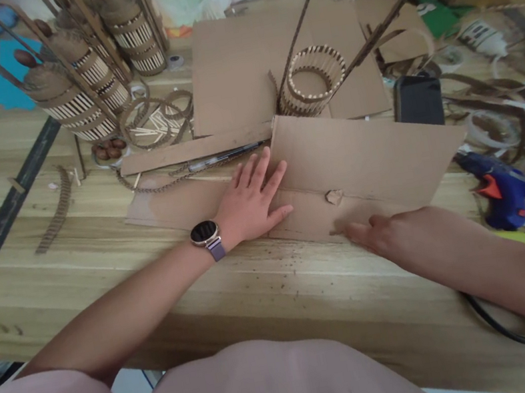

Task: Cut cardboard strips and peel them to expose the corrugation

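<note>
My left hand point(252, 203) lies flat with fingers spread on a piece of brown cardboard point(315, 209), near the table's front edge. My right hand point(394, 234) is at the near edge of the same cardboard, fingers curled and pressed together. Whatever they hold, if anything, is hidden. Between the hands a small torn cardboard scrap point(334, 196) rests on the sheet. Behind it a wider cardboard flap point(365, 144) slopes up from a crease. A pen point(225, 156) and a cardboard strip point(193, 149) lie just beyond my left hand.
A round stick basket with a tall handle point(316, 82) stands behind the flap. Several similar lantern-like pieces point(73, 104) stand at the back left. To the right are a blue glue gun point(502, 188), a black phone point(418, 100) and tangled brown strips point(492, 91).
</note>
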Demonstrator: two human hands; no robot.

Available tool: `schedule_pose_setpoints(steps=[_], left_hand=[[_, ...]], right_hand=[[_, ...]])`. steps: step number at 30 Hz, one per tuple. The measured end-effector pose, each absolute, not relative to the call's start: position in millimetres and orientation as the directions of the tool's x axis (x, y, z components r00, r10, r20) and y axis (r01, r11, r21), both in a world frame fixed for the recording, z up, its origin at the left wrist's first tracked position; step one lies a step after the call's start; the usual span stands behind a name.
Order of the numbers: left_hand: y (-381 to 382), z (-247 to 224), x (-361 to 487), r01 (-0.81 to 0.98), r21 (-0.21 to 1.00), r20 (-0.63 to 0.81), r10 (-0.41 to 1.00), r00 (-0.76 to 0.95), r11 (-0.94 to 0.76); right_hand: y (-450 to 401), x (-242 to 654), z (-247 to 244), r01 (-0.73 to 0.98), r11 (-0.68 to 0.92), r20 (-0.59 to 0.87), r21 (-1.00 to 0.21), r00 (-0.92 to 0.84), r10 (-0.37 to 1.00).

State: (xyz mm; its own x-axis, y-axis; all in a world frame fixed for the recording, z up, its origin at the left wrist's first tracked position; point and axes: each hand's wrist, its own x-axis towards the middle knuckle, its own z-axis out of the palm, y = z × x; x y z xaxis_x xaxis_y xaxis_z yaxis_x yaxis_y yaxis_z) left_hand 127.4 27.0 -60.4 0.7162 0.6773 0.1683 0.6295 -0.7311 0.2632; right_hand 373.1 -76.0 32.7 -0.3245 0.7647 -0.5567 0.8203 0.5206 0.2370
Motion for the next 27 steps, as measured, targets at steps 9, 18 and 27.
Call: schedule_pose_setpoints(steps=[9, 18, 27], left_hand=[[26.1, -55.3, 128.7, 0.646, 0.251, 0.127, 0.686, 0.716, -0.721], [27.0, -55.9, 127.7, 0.647, 0.259, 0.123, 0.689, 0.715, -0.717], [25.6, -49.4, 128.0, 0.661, 0.239, 0.069, 0.691, 0.720, -0.712]], right_hand=[[-80.6, 384.2, 30.8, 0.803, 0.549, -0.554, 0.232, -0.355, 0.753], [-85.3, 396.0, 26.9, 0.837, 0.510, -0.505, 0.198, -0.359, 0.785], [-92.0, 410.5, 24.6, 0.787, 0.566, -0.414, 0.247, -0.443, 0.795]])
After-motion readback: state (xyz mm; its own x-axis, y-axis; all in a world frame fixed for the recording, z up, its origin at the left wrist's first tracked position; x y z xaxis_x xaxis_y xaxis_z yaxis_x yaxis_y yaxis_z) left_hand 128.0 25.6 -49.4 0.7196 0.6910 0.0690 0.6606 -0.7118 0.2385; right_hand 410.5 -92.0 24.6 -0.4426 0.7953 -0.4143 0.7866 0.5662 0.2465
